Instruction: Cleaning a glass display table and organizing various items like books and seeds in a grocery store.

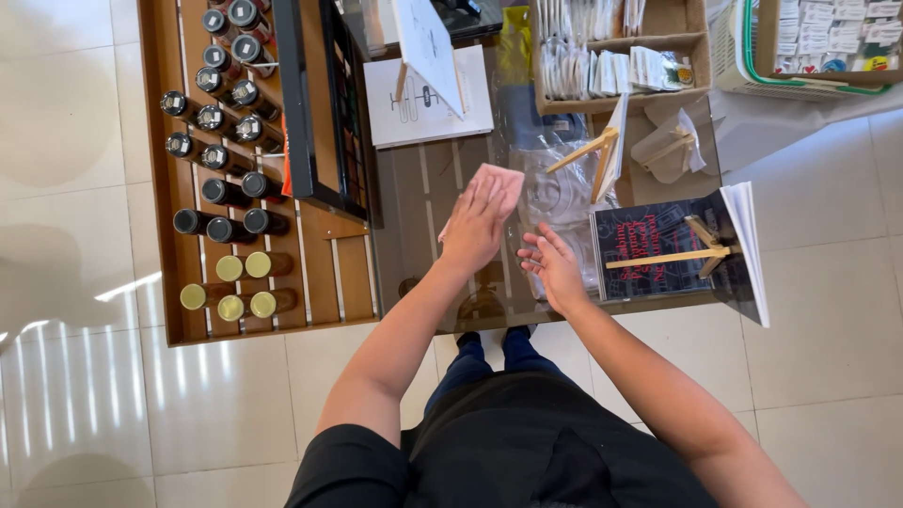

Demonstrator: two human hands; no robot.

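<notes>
Right now the left hand lies flat, palm down, on a pink cloth spread on the glass table. Its fingers are stretched out rather than curled, pressing the cloth without pinching it. The cloth is a small, soft, pale pink piece, mostly covered by the hand, with one corner showing past the fingertips; its long side runs from the wrist toward the far right, away from the person. The right hand hovers just beside it, open with fingers spread, holding nothing. Near that hand stands a dark sign on a wooden stand, and clear plastic bags lie just beyond. To the left, a wooden rack holds dark bottles and gold-lidded jars.
</notes>
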